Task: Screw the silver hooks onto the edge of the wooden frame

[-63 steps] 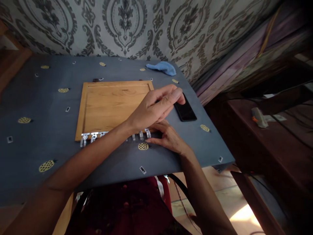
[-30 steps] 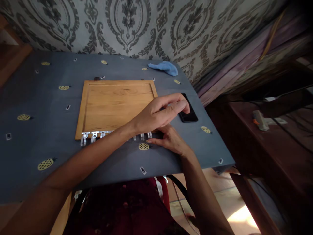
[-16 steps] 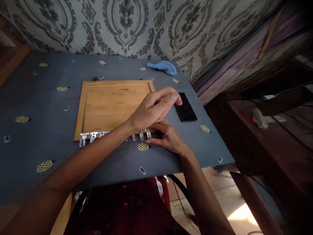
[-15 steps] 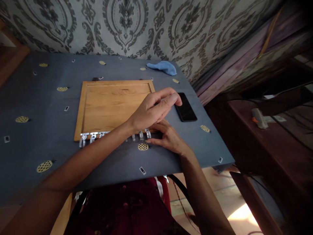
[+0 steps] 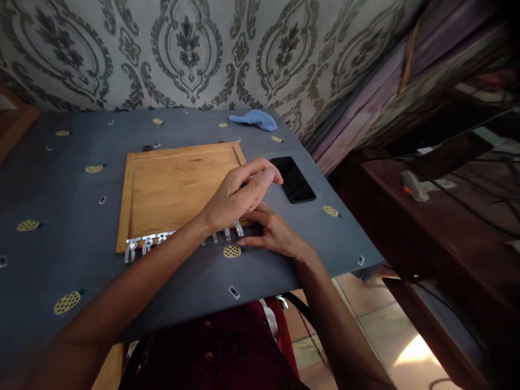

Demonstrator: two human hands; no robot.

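A framed wooden board (image 5: 170, 189) lies flat on the table, with a strip of silver metal hooks (image 5: 148, 242) along its near edge. My left hand (image 5: 241, 192) reaches across the board to its right side, raised over my right hand. Its fingers are bent and pinched together; whatever is between the fingertips is too hidden to make out. My right hand (image 5: 274, 233) is at the board's near right corner, thumb by the last hooks and fingers around the corner. The left hand and forearm cover part of those fingers and the middle of the strip.
A black phone (image 5: 293, 180) lies right of the board. Behind it is a blue cloth (image 5: 255, 119) near the wall. The table (image 5: 195, 298) has a grey pineapple-print cover. At right, a dark red cabinet (image 5: 447, 216) carries cables and a small white-and-orange object (image 5: 413, 186).
The view has shifted, so the board and table sit lower and further left in the picture. Both hands keep nearly the same pose at the board's right corner.
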